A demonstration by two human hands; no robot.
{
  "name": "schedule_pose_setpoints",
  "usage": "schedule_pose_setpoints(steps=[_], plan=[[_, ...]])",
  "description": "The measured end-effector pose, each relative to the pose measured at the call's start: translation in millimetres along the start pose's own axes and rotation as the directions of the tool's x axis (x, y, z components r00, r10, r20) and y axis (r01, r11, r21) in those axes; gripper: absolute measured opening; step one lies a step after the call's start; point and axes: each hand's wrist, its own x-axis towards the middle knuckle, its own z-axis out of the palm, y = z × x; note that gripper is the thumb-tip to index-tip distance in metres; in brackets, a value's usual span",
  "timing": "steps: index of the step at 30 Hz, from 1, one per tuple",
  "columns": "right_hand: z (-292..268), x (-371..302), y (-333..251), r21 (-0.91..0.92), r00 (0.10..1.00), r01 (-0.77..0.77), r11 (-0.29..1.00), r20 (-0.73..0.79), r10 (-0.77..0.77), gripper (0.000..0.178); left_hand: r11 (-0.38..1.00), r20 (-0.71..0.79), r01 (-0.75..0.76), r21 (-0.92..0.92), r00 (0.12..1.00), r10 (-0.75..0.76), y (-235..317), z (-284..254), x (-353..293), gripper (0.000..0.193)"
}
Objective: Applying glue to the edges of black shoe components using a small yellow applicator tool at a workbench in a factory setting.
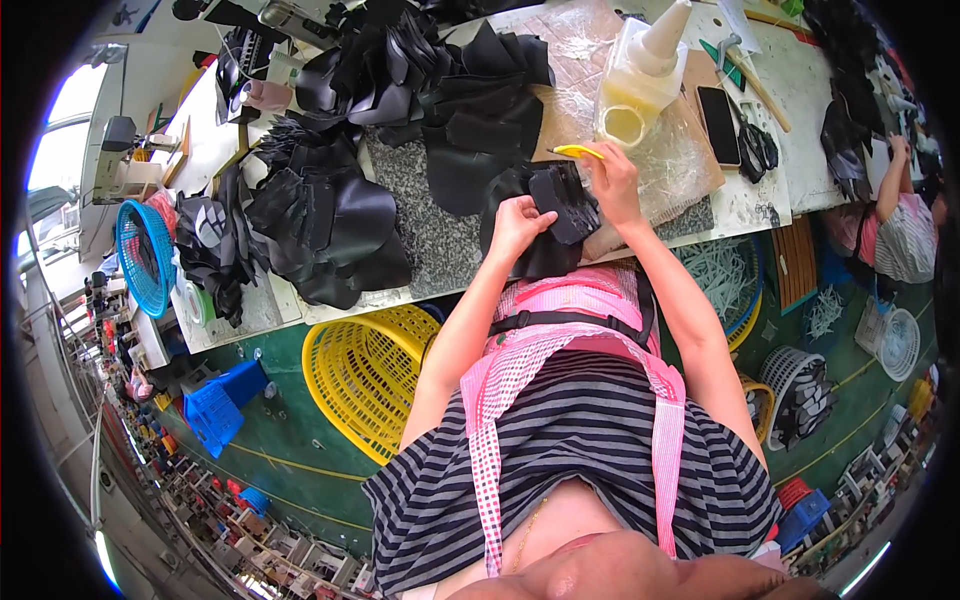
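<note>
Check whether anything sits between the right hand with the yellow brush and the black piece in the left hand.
Nothing visible does. The right hand holds the yellow brush just above the black piece, which the left hand grips from below.

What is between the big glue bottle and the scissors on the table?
In the head view, a dark flat phone lies on the brown board between the glue bottle and the black scissors, closer to the scissors.
</note>
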Motion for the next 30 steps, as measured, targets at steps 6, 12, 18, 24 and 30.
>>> schedule_pose_setpoints(steps=[6, 12, 18, 24, 30], plan=[[-9, -6, 8, -0.159, 0.990, -0.128, 0.979, 0.035, 0.135, 0.012, 1.000, -0.001, 0.006, -0.023, 1.000, -0.006, -1, -1, 2, 0.019], [-51, -74, 16, 0.004, 0.969, 0.052, 0.999, 0.241, -0.051, 0.013, 0.997, 0.121, 0.063, 0.033, 0.990, -0.066, 0, -13, 4, 0.011], [-95, -126, 8, 0.080, 0.934, -0.357, 0.931, 0.006, 0.358, 0.008, 0.623, 0.128, -0.423, 0.657, 0.878, 0.461, 46, -34, -3, 0.033], [-79, -118, -13, 0.199, 0.919, -0.346, 0.917, -0.125, 0.374, 0.009, 0.443, 0.316, -0.472, 0.762, 0.869, 0.380, 67, -31, 35, 0.075], [-93, -144, 7, 0.195, 0.831, -0.455, 0.869, -0.257, 0.493, 0.012, 0.369, 0.384, -0.564, 0.739, 0.802, 0.457, 68, -34, 39, 0.052]])
